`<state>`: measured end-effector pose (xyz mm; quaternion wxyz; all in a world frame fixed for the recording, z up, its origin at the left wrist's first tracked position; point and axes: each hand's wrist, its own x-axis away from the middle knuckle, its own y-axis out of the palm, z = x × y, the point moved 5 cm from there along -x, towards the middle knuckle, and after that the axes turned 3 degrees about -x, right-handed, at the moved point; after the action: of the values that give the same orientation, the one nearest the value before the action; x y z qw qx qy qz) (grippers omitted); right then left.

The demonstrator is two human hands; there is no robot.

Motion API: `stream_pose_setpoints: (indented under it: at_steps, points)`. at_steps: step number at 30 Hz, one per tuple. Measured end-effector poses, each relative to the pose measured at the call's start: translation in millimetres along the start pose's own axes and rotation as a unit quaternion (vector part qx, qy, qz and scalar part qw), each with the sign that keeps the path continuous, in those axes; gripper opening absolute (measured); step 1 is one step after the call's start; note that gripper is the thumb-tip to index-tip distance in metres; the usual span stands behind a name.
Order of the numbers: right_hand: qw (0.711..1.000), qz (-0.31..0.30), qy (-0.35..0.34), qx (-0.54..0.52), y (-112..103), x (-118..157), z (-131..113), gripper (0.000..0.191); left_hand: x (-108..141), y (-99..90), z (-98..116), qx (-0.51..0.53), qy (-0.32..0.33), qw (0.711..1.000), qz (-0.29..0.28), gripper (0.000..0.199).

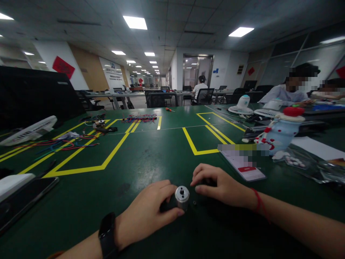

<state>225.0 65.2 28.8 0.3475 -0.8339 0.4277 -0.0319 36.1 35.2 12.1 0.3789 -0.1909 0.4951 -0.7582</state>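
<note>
My left hand [151,205], with a black band on its wrist, is closed around a small silver electric motor [182,197]. The motor stands upright on the green table, its shaft end facing up. To its right is my right hand [212,185], with a red string at the wrist. Its fingers are bent, thumb and forefinger apart, and nothing shows between them. A tiny metal ring-like part [194,203] lies on the table between the motor and my right hand.
Wires [67,144] and a white fan part [29,131] lie at left, near a phone [27,201]. A badge card [242,165], a blue bottle [283,133] and plastic bags [293,160] are at right. A screwdriver [169,109] lies far back. A person [283,91] sits at right.
</note>
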Motion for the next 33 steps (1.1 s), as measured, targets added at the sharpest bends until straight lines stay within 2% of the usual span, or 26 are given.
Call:
stream_pose_setpoints:
  at_steps: [4,6,8,10,13,15,17,20,25,29,33]
  points:
    - [0.987,0.126,0.100,-0.005,-27,-4,31,0.022,1,-1.4,1,0.008,-0.001,1.000,-0.003,0.019]
    - [0.978,0.152,0.140,0.004,-33,-4,45,0.027,1,-1.5,1,0.009,-0.003,1.000,-0.002,0.019]
    - [0.976,0.151,0.154,0.010,-34,-4,50,0.028,2,-1.0,1,0.007,-0.003,1.000,-0.001,0.018]
    - [0.984,0.117,0.129,0.036,-28,-4,43,0.023,2,-0.3,0,0.005,-0.002,1.000,-0.001,0.018]
    - [0.996,0.008,0.037,0.087,-11,-4,18,0.018,2,0.4,0,0.003,-0.001,1.000,-0.003,0.019]
    - [0.993,-0.055,-0.014,0.100,1,-1,2,0.023,1,0.2,0,0.002,0.002,1.000,-0.002,0.020]
    - [0.990,-0.081,-0.034,0.109,8,0,-7,0.023,0,-0.3,0,0.001,0.005,1.000,0.000,0.020]
    - [0.995,-0.060,-0.027,0.078,13,0,-10,0.011,0,-1.0,0,0.000,0.005,1.000,0.004,0.020]
    - [0.996,0.073,-0.040,-0.023,9,-4,-24,0.010,1,-0.9,0,-0.005,0.007,1.000,0.011,0.021]
    - [0.997,0.063,-0.029,-0.021,18,-9,-39,0.009,1,-0.1,1,-0.007,0.008,1.000,0.010,0.019]
    - [0.999,0.048,-0.008,0.003,22,-11,-43,0.010,2,-0.3,2,-0.006,0.010,1.000,0.010,0.018]
